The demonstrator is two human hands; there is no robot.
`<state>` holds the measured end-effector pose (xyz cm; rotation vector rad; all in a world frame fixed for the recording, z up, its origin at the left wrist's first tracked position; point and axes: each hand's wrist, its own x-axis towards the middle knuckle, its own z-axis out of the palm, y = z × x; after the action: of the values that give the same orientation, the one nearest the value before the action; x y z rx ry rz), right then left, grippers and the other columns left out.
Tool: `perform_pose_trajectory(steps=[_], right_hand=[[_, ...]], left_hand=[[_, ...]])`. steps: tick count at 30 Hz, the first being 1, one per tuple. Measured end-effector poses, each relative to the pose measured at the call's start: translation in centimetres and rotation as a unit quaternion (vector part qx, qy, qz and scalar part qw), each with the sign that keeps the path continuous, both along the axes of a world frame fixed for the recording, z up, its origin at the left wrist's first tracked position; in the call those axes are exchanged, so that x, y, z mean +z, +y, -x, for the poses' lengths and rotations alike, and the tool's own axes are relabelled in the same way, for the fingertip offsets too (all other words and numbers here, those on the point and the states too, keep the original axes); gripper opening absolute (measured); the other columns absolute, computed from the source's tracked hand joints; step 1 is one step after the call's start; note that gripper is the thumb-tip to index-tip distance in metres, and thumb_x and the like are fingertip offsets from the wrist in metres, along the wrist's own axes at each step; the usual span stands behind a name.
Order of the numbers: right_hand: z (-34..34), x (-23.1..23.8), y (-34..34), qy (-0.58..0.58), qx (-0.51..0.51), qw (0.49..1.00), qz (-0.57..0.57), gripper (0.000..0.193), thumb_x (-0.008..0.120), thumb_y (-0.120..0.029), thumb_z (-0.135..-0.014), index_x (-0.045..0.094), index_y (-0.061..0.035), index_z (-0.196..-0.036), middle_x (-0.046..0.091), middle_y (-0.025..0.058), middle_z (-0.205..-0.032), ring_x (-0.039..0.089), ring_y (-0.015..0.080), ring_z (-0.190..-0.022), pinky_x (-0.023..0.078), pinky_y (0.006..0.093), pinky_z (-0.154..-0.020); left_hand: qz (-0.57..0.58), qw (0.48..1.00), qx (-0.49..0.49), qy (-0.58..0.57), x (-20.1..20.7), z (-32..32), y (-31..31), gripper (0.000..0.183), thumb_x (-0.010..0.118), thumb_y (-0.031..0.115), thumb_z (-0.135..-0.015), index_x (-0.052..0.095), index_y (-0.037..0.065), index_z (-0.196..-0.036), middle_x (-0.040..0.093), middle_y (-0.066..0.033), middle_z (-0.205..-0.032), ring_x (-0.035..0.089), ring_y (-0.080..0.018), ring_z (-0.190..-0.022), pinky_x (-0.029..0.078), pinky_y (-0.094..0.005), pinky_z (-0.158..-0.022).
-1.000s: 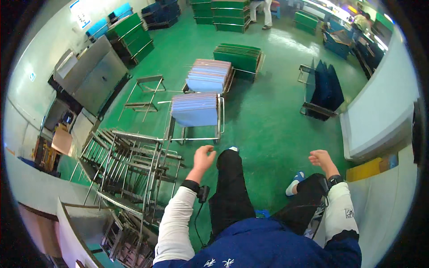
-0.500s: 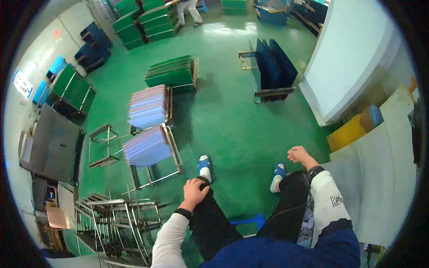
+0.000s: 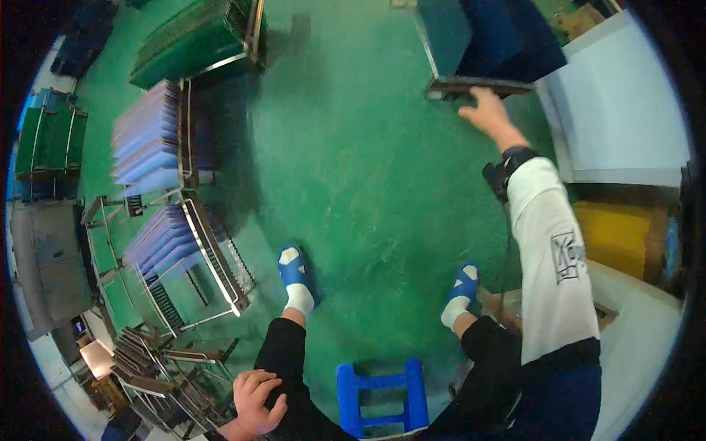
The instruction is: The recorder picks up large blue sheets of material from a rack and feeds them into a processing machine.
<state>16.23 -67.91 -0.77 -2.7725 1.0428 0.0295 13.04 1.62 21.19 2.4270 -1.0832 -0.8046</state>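
My right hand (image 3: 491, 116) is stretched far forward at the end of my white-sleeved arm, thumb and fingers apart. Its fingertips reach the near end bar of a metal rack (image 3: 452, 84); whether they touch it I cannot tell. Large dark blue boards (image 3: 500, 40) stand upright in that rack. My left hand (image 3: 257, 403) rests on my black-trousered left leg, fingers loosely spread and nothing in them. Between my legs is a blue stool (image 3: 379, 381).
To the left stand racks of pale violet boards (image 3: 151, 136) and green boards (image 3: 195, 44). Empty metal racks (image 3: 173, 382) are heaped at the lower left. A white panel (image 3: 625, 110) and a yellow box (image 3: 614, 235) line the right side.
My right arm has swung forward from beside my knee to the rack of dark blue boards. My left hand stays on my leg. The view has shifted, bringing the racks nearer and more of the stool into sight.
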Motion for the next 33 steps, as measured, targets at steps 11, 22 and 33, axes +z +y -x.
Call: perform_pose_trajectory(steps=[11,22,33], right_hand=[[-7.6,-4.1,-8.0,0.146,0.061,0.985,0.074,0.056,0.074,-0.031,-0.072,0.062,-0.0029,-0.119,0.062,0.0209,-0.12,0.056,0.0388,-0.114,0.046,0.0464,-0.096],[-6.8,-7.3,-11.1,0.18,0.198,0.957,0.113,0.05,0.063,-0.047,-0.087,0.062,-0.0016,-0.109,0.065,0.0225,-0.106,0.061,0.0413,-0.102,0.049,0.0488,-0.087],[2.7,-4.5,14.0,0.095,0.146,0.983,0.062,0.033,0.073,-0.033,-0.073,0.07,-0.0029,-0.085,0.069,0.0183,-0.088,0.068,0.0359,-0.083,0.054,0.05,-0.073]], left_hand=[[-0.084,0.993,0.011,0.076,-1.8,-6.4,-3.8,0.033,0.07,0.017,-0.067,0.065,0.005,-0.097,0.061,-0.0115,-0.103,0.056,-0.0347,-0.099,0.045,-0.0455,-0.086],[-0.078,0.991,0.025,0.102,-1.9,-4.8,-2.0,0.033,0.07,0.015,-0.066,0.065,0.005,-0.097,0.062,-0.0125,-0.104,0.056,-0.0359,-0.1,0.044,-0.0473,-0.087],[0.009,1.0,0.001,0.004,-0.5,-0.5,0.7,0.031,0.07,0.016,-0.064,0.065,0.007,-0.093,0.063,-0.0089,-0.1,0.059,-0.032,-0.099,0.044,-0.0441,-0.085]])
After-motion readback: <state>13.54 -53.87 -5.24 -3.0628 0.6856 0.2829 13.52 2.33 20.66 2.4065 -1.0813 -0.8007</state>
